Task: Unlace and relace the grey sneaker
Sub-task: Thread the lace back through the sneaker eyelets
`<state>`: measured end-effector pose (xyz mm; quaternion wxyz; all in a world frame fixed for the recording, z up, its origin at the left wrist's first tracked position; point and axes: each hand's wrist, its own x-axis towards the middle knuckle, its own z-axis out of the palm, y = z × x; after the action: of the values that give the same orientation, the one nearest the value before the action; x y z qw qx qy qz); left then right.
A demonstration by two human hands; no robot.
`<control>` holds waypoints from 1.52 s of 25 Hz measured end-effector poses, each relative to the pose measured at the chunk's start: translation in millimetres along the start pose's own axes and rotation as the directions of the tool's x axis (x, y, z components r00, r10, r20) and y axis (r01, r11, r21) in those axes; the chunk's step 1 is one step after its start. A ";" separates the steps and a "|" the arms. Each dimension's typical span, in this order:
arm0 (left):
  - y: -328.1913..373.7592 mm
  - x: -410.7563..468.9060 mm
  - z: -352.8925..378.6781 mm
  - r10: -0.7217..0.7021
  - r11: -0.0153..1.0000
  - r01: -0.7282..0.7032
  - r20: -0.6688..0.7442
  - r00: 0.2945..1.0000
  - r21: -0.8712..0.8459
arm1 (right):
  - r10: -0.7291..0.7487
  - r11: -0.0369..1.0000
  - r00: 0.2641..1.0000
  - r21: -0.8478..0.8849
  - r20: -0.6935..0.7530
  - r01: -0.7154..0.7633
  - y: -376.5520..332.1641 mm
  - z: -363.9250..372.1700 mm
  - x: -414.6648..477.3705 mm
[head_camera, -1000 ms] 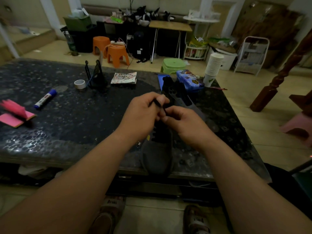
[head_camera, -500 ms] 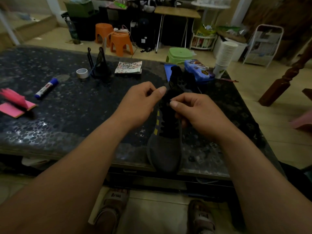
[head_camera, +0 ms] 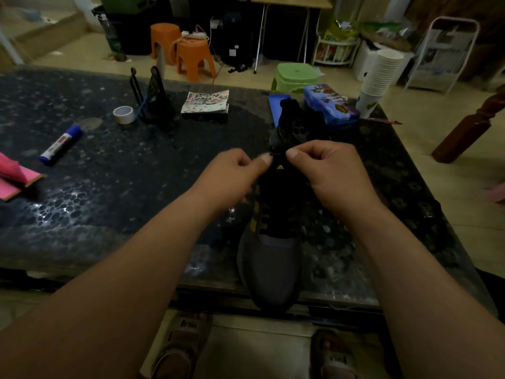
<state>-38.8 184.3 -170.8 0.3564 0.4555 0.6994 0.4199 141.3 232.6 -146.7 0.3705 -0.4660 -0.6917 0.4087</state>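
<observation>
Head camera looks forward, down, near the table (head_camera: 109, 214).

A grey sneaker (head_camera: 269, 269) lies lengthwise at the near edge of the dark table (head_camera: 109, 187), right of centre, its rounded toe toward the viewer and slightly overhanging the edge, heel at the far end. Its tongue (head_camera: 281, 192) is black with a small yellow logo (head_camera: 279, 167); yellow stripes (head_camera: 255, 214) mark the left side. A short stretch of black lace (head_camera: 277, 154) runs crosswise just beyond the logo.

Cluttered home living room; plastic stools (head_camera: 191, 51), folding table (head_camera: 289, 1), stone-patterned table (head_camera: 109, 187)
</observation>
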 end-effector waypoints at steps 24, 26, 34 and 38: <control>-13.8 -1.0 -15.9 -0.168 0.930 0.244 0.274 0.947 -0.275 | -0.074 0.898 0.995 -0.429 0.073 0.098 9.9 25.4 4.7; -14.0 -1.3 -15.8 -0.167 0.928 0.246 0.278 0.946 -0.278 | -0.077 0.891 0.995 -0.443 0.071 0.100 10.1 26.1 5.2; -14.0 -1.9 -15.5 -0.154 0.934 0.229 0.272 0.950 -0.274 | -0.072 0.900 0.993 -0.423 0.094 0.105 10.1 24.8 6.0; -11.5 -3.4 -13.6 -0.143 0.944 0.210 0.257 0.956 -0.256 | -0.081 0.910 0.990 -0.398 0.112 0.120 11.6 23.9 6.5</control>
<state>-53.6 174.9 -175.5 0.5338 0.3822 0.6239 0.4239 122.0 236.2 -165.9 0.2543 -0.4766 -0.8008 0.2588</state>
